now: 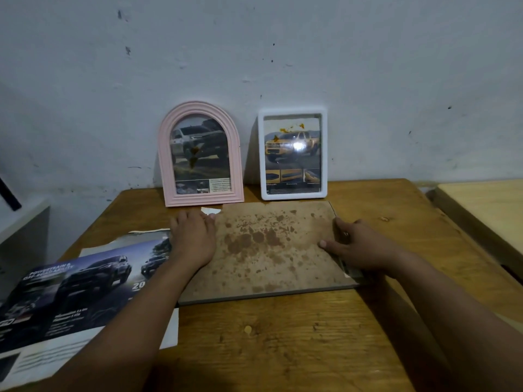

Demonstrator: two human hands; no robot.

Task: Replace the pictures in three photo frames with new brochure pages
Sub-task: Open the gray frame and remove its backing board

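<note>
So you've got a worn wooden tabletop (283, 335) in front of you, and nearest on the left there's a glossy car brochure (70, 284) lying open with dark pickups on its pages, partly under your left forearm. Right past that, dead centre, a big flat brown backing board (268, 250) with blotchy dark stains lies face down, probably the back of the third frame, though I can't tell what's under it. Your left hand (194, 239) lies flat on the board's left edge, fingers straight, just pressing down. Your right hand (358, 246) is at the right edge, thumb on top of the board and fingers curled around the side, so it looks like it's gripping that edge. A small white paper scrap (210, 211) peeks out just beyond your left fingertips. At the back, leaning upright against the scuffed grey wall (254, 52), stand a pink arched plastic frame (201, 154) with a silver truck picture and, just to its right, a white rectangular frame (293, 154) with a yellow truck.
</note>
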